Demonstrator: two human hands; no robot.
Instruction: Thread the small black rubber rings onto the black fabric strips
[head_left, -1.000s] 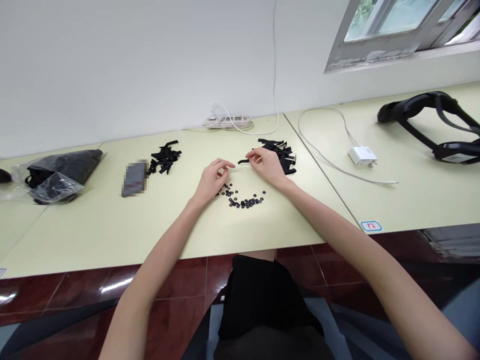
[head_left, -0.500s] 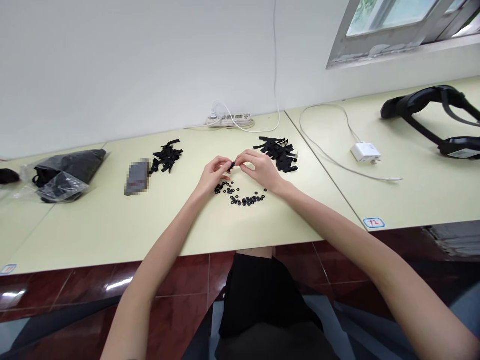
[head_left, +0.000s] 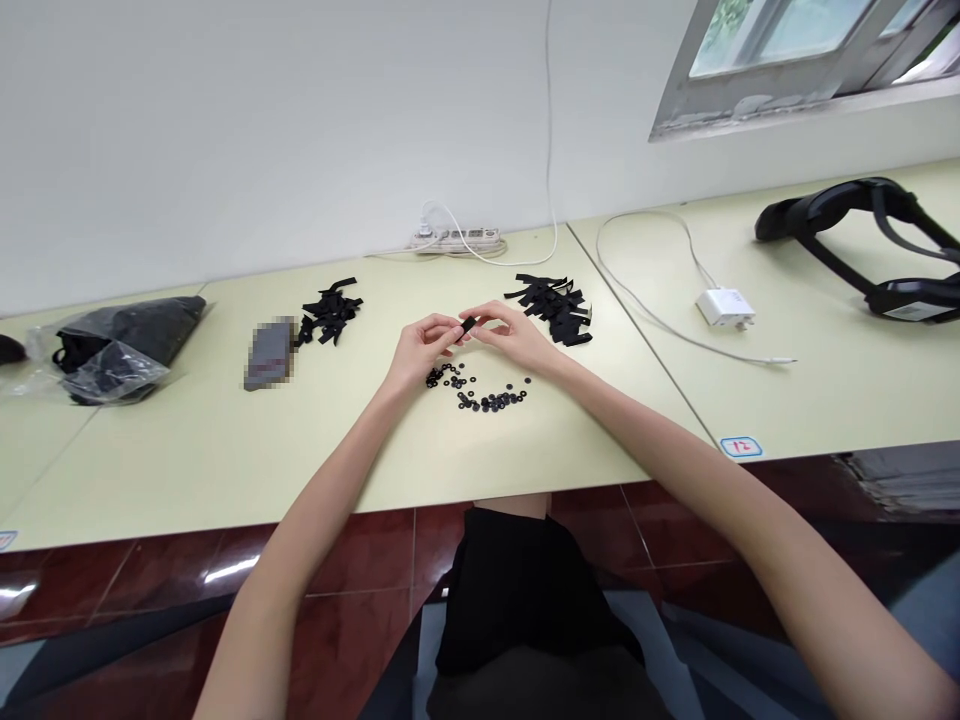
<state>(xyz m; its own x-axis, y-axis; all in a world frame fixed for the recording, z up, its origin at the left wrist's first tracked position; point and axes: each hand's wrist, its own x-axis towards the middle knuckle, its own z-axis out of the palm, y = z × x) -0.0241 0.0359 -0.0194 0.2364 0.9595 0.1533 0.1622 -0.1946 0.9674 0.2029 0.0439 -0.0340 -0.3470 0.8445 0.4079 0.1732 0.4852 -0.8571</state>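
A short black fabric strip [head_left: 467, 326] is pinched between the fingertips of my left hand [head_left: 424, 347] and my right hand [head_left: 514, 334], both closed on it just above the table. Just below the hands lie several small black rings and discs [head_left: 491, 402], spread in a loose curve. A pile of black strips [head_left: 555, 305] rests beyond my right hand. Another, smaller pile of black strips [head_left: 330, 312] lies to the left of my left hand. Whether a ring or disc is on the held strip is hidden by the fingers.
A dark grey blurred object [head_left: 270, 353] lies beside the left pile. Farther left is a clear plastic bag [head_left: 124, 350] with black material in it. A power strip [head_left: 457, 240] stands at the wall. On the right are a white charger [head_left: 725, 308], its cable and a black headset [head_left: 832, 230].
The black strip between my fingertips has turned and now shows more of its flat face. Both hands stay in nearly the same place. The view has shifted slightly.
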